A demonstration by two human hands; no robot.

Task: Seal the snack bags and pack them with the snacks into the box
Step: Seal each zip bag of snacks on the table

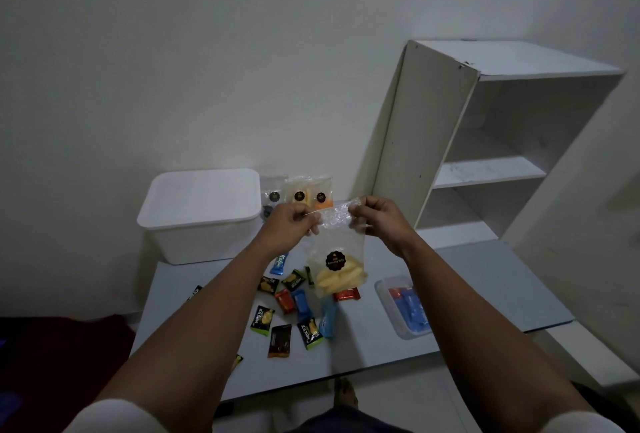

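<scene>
A clear snack bag (337,259) with yellow chips and a round black label hangs above the table. My left hand (291,223) pinches its top left corner and my right hand (375,216) pinches its top right corner. A white box (202,214) with its lid on stands at the table's back left. Three more labelled snack bags (299,193) lean against the wall just right of the box. Several small wrapped snacks (294,308) in green, red, blue and brown lie scattered on the table under the held bag.
A clear plastic tray (403,308) holding blue and red packets sits at the right of the grey table (467,280). A white open shelf unit (485,142) stands at the back right. A dark red cloth (62,339) lies on the floor at left.
</scene>
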